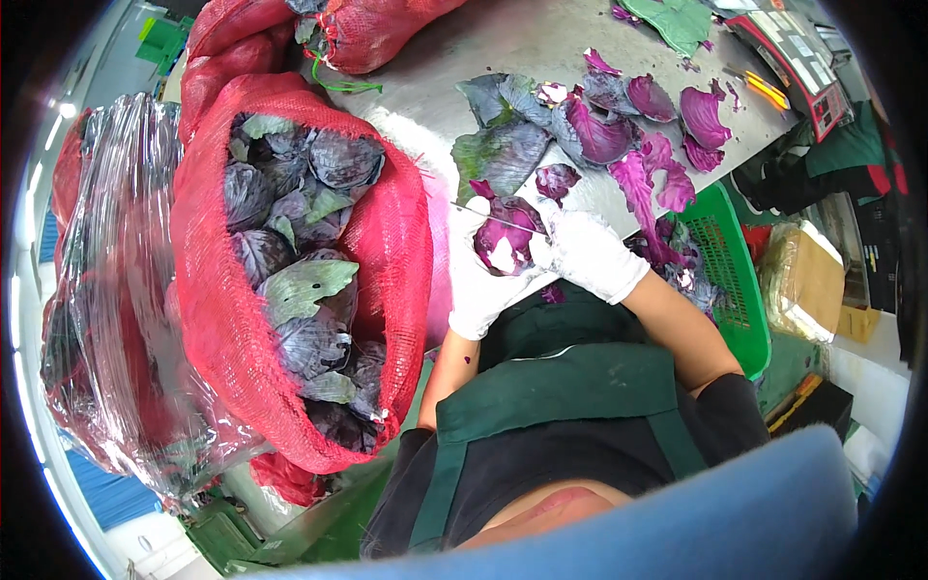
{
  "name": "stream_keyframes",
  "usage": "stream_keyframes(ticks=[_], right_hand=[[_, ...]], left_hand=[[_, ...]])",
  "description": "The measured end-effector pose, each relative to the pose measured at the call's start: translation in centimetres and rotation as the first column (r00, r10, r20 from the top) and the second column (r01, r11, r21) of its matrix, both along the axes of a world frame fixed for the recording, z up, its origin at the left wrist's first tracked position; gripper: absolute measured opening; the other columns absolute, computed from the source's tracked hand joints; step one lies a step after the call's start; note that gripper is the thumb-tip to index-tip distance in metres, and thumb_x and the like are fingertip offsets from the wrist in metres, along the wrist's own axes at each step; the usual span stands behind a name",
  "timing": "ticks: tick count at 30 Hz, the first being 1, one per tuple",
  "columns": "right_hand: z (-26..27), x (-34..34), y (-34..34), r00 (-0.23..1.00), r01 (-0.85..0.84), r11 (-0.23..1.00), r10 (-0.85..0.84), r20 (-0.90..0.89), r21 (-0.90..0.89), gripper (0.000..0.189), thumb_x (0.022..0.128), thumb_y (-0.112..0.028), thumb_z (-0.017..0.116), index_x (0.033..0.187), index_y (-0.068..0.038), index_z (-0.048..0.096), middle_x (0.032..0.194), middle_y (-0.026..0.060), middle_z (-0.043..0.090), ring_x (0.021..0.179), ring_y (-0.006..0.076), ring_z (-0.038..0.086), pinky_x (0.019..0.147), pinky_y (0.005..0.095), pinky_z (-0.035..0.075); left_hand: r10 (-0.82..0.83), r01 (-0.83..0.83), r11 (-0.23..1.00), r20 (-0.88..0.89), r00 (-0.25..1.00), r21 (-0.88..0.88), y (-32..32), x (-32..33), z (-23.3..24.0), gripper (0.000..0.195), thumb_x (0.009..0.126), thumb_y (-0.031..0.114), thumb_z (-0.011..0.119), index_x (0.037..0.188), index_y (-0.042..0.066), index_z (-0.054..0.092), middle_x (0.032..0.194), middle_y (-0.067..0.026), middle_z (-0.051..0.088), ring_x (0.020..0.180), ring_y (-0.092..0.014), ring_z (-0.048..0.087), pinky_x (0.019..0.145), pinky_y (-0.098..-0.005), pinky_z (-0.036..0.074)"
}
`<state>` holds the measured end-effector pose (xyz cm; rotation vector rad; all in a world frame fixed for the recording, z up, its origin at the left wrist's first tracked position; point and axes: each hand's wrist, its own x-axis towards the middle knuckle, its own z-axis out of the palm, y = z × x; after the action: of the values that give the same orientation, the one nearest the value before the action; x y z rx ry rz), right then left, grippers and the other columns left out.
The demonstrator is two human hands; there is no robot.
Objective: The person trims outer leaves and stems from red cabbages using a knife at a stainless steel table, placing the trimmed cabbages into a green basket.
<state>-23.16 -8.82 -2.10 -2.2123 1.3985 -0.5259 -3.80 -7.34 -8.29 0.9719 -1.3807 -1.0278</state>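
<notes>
My left hand [471,279], in a white glove, cups a red cabbage [507,235] from the left and below. White patches show on the cabbage's purple face. My right hand [591,250], gloved too, holds a knife [500,221] whose thin blade lies across the cabbage; its handle is hidden in the fingers. Beyond both hands, dark green outer leaves [500,152] and purple cabbage leaves [598,130] are spread on the metal table [435,54]. A small purple piece [557,181] lies just above my right hand.
An open red mesh sack [406,239] full of red cabbages [346,156] stands at left, beside plastic-wrapped sacks [109,312]. Another red sack [391,32] lies on the table. A green basket [747,290] with leaves is at right, near a box [805,279]. A yellow-handled tool [767,88] lies near the table's edge.
</notes>
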Motion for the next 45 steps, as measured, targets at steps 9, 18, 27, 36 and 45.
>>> stream_keyframes(ticks=[9, 18, 27, 36, 45], right_hand=[[-5.1, -9.1, -5.7, 0.903, 0.417, 0.851, -0.348, 0.251, -0.32, 0.024, 0.092, -0.016, 0.064, 0.112, -0.009, 0.072, 0.079, 0.006, 0.065, 0.066, 0.0144, 0.061, 0.065, 0.026, 0.052], [4.8, -1.1, -0.9, 0.997, -0.054, 0.995, 0.058, 0.045, -0.086, 0.031, 0.09, -0.029, 0.064, 0.103, -0.001, 0.067, 0.08, 0.012, 0.064, 0.067, 0.0278, 0.065, 0.06, 0.0377, 0.052], [6.7, -2.3, -0.5, 0.947, 0.01, 0.975, -0.08, 0.311, 0.22, 0.041, 0.086, -0.03, 0.076, 0.118, -0.008, 0.064, 0.074, 0.0069, 0.061, 0.058, 0.0189, 0.053, 0.057, 0.0314, 0.045], [2.0, -2.5, -1.3, 0.967, -0.114, 0.992, 0.121, 0.222, -0.048, 0.035, 0.087, -0.032, 0.067, 0.109, -0.006, 0.063, 0.074, 0.0127, 0.061, 0.063, 0.0277, 0.058, 0.06, 0.0401, 0.049], [1.1, -7.3, -5.7, 0.935, 0.339, 0.928, -0.35, 0.049, 0.151, 0.023, 0.091, -0.019, 0.062, 0.11, -0.007, 0.066, 0.096, 0.014, 0.072, 0.085, 0.0322, 0.069, 0.075, 0.0412, 0.054]], left_hand=[[-0.109, 0.109, 0.994, -0.027, 0.994, 0.026, -0.5, 1.2, 3.3, 0.109, 0.052, 0.027, 0.1, 0.14, 0.001, 0.042, 0.133, -0.0154, 0.056, 0.121, -0.028, 0.06, 0.102, -0.0428, 0.051], [-0.319, 0.32, 0.947, -0.043, 0.947, 0.031, -0.1, -0.6, 7.2, 0.105, 0.063, 0.008, 0.096, 0.145, 0.006, 0.032, 0.125, -0.0179, 0.062, 0.114, -0.027, 0.065, 0.1, -0.0431, 0.054], [-0.198, 0.209, 0.976, 0.137, 0.971, -0.067, 1.4, 1.2, 4.7, 0.088, 0.073, 0.012, 0.09, 0.146, 0.007, 0.041, 0.141, -0.0168, 0.05, 0.13, -0.03, 0.052, 0.107, -0.043, 0.046], [-0.17, 0.205, 0.972, 0.25, 0.953, -0.119, 2.0, 1.2, 4.1, 0.076, 0.077, 0.01, 0.084, 0.143, 0.003, 0.048, 0.145, -0.018, 0.047, 0.138, -0.033, 0.044, 0.117, -0.0425, 0.034], [-0.158, 0.144, 0.987, -0.285, 0.945, -0.068, 1.3, 0.9, 3.1, 0.14, 0.053, 0.044, 0.1, 0.159, 0.01, 0.014, 0.151, -0.0173, 0.04, 0.136, -0.034, 0.047, 0.112, -0.0501, 0.044]])
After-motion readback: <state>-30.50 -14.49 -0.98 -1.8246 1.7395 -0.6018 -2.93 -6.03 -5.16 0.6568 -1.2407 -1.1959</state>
